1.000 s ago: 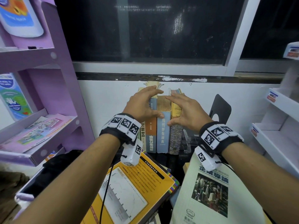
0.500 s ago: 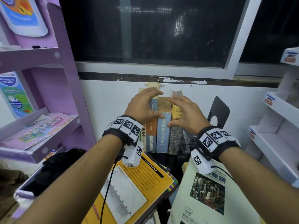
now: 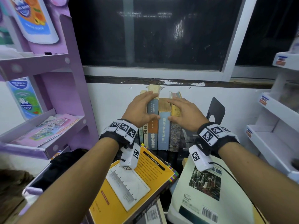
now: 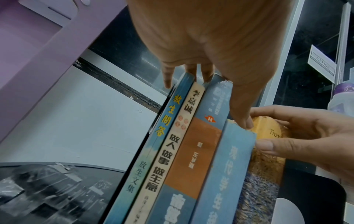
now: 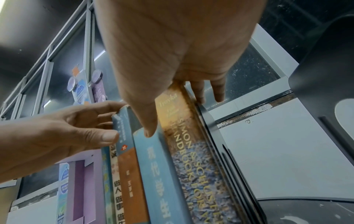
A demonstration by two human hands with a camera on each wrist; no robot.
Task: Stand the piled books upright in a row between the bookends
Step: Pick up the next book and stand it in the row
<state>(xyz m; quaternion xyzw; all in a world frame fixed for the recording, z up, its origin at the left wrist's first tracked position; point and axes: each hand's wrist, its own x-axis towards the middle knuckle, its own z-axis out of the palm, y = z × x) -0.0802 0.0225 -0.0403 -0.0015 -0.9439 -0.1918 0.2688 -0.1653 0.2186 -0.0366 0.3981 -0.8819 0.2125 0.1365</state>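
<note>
Several books stand upright in a row against the white wall; a blue-and-orange one (image 3: pixel 152 126), a light blue one (image 3: pixel 164 131) and a yellow speckled handbook (image 3: pixel 175 135) show their spines. My left hand (image 3: pixel 142 109) lies over the tops of the left books, its thumb on the blue-and-orange spine (image 4: pixel 201 151). My right hand (image 3: pixel 182 110) lies over the handbook's top (image 5: pixel 172 103), thumb against the light blue spine. A black bookend (image 3: pixel 216 109) stands apart to the right. A thin dark plate (image 4: pixel 155 121) edges the row's left end. A yellow book (image 3: pixel 137 180) and a cream book (image 3: pixel 203 191) lie flat in front.
A purple shelf unit (image 3: pixel 48 126) with leaflets stands close on the left. White shelves (image 3: pixel 275 123) flank the right. A dark window (image 3: pixel 153 38) sits above the wall. The tabletop (image 4: pixel 57 189) is black and glossy, and more flat books lie under the yellow one.
Both hands stay on the tops of the same books, with the thumbs a little closer together. The row stands as before, and the view has shifted only slightly.
</note>
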